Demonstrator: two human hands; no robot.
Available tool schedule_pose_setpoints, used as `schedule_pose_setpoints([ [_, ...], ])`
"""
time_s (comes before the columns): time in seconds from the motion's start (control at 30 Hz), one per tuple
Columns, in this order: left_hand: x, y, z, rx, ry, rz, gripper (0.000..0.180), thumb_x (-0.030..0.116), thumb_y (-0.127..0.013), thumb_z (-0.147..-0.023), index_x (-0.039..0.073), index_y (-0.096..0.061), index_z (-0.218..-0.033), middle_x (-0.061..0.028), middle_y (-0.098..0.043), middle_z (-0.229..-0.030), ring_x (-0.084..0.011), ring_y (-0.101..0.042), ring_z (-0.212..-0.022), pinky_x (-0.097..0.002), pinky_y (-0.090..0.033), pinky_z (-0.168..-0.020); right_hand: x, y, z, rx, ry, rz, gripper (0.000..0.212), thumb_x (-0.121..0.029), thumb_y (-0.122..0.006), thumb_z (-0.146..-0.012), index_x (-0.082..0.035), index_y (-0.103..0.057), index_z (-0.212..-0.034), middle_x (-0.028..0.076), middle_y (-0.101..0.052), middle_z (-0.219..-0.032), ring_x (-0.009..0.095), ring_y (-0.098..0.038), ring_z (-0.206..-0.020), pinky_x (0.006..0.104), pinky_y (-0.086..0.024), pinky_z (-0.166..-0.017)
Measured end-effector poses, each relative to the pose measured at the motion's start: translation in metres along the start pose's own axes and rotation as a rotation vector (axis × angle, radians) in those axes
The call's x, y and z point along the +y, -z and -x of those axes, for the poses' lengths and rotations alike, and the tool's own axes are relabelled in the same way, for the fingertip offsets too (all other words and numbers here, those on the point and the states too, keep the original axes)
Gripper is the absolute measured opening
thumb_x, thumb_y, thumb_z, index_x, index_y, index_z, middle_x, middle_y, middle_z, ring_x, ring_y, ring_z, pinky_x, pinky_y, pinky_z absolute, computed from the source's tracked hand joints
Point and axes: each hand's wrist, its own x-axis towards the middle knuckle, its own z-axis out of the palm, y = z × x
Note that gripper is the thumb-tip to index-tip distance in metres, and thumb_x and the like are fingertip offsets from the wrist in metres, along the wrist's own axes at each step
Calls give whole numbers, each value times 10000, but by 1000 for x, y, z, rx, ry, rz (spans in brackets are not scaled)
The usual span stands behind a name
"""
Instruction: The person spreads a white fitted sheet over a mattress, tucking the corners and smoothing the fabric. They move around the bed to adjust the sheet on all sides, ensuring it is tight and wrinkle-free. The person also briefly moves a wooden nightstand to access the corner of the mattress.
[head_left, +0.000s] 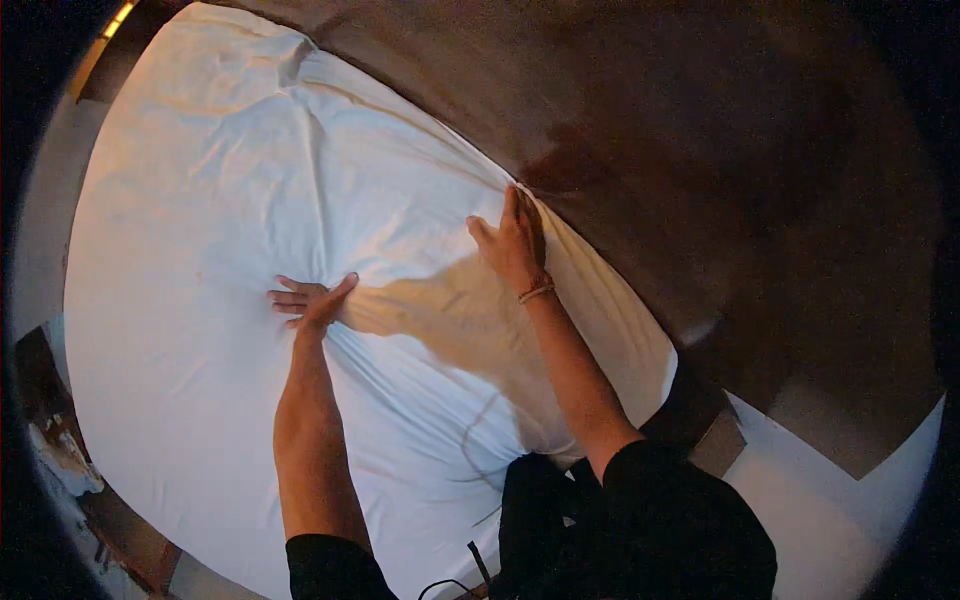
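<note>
A white fitted sheet [190, 330] covers a mattress, with creases running between my hands and a bunched fold near its far edge. My left hand [315, 302] presses on the sheet near the middle, fingers spread and holding nothing. Farther right, my right hand [515, 245] lies against the sheet's right edge, where it meets a large dark brown surface [700, 180]. Its fingers point at that edge and its thumb stands apart on the cloth; the fingertips are partly hidden. A bracelet [537, 290] circles the right wrist. Shadow from my right arm falls across the sheet.
The brown surface runs along the mattress's right side and ends in a corner above a pale floor [800, 520] at lower right. A thin dark cord [478, 562] shows at the bottom. Brown wooden pieces [130, 530] lie at lower left, beside the mattress.
</note>
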Motion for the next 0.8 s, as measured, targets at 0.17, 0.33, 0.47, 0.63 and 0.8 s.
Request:
schedule_pose_setpoints([
  [0.17,-6,-11,-15,36,-9,43,1518,789,-682,-467,32,280,-1364,-317,301,-1391,-505,245,-1295,-688,14,-994,-13,3,-37,-474,-319,-180,829,-488,-656,-708,119,-398,-1211,344,-479,-1168,437,-468,-1105,460,-362,-960],
  [0.33,-30,-25,-37,98,23,-37,1507,790,-683,-465,51,261,-1378,-284,295,-1412,-474,239,-1313,-676,19,-1005,10,8,15,-167,-122,-165,847,-526,-635,-735,125,-389,-1219,314,-475,-1194,419,-437,-1149,450,-339,-982],
  [0.47,-16,-13,-24,139,3,-5,1484,822,-649,-463,71,220,-1402,-269,260,-1435,-474,194,-1330,-669,5,-1014,58,15,68,-230,-310,40,896,-640,-597,-725,126,-431,-1159,316,-482,-1181,411,-448,-1142,434,-349,-974],
  [0.63,-26,-13,-46,256,-10,-115,1440,855,-594,-485,74,169,-1423,-277,224,-1445,-477,153,-1340,-683,-22,-1008,49,32,41,-427,-290,-199,874,-627,-592,-737,121,-435,-1161,323,-464,-1202,409,-427,-1166,441,-328,-991],
  [0.8,-21,-16,-45,359,-59,14,1424,843,-607,-489,97,159,-1430,-267,202,-1456,-460,164,-1345,-674,6,-1016,81,28,102,-69,-36,-112,881,-579,-593,-765,96,-361,-1282,297,-402,-1296,409,-367,-1230,465,-289,-1021],
])
